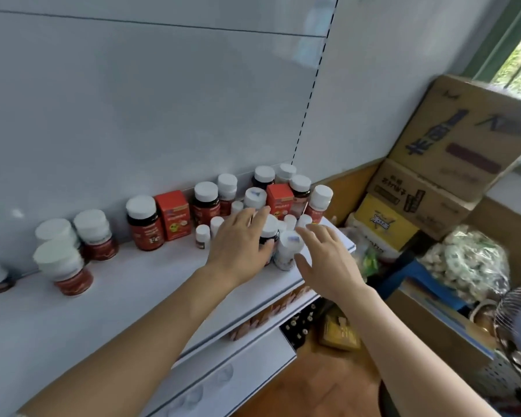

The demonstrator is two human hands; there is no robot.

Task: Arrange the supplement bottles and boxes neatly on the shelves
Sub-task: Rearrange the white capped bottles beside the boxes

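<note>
Our left hand (238,242) curls round a dark bottle (268,236) near the right end of the shelf (133,296). Our right hand (322,260) is spread open, fingers at the white bottle (286,251) beside it. Both look light, rigid and smooth — best gripped round the body, not the cap — and they probably tip easily.

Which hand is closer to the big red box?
Left. The left hand grips a dark bottle just right of the big red box; the right hand is farther right.
</note>
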